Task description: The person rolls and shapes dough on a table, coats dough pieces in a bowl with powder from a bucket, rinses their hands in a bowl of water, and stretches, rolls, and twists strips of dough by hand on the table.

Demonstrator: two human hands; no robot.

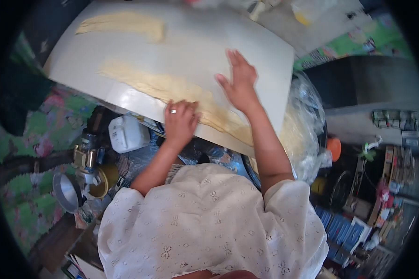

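A long, flat strip of pale dough (211, 113) runs diagonally across the white board (191, 51), near its front edge. My left hand (181, 122), with a ring on one finger, rests on the middle of this strip, fingers laid over the dough and slightly apart. Farther back, my right hand (241, 80) is stretched out with the thumb spread. It is over the board beyond the strip and holds nothing; whether it touches the surface I cannot tell. A second, shorter piece of dough (121, 24) lies at the far left of the board.
Clear plastic over pale material (302, 125) bulges at the board's right end. A white plastic jug (128, 135) stands below the front edge at left, near a metal pan (66, 191). An orange container (333, 149) and cluttered shelves (395, 176) are at right.
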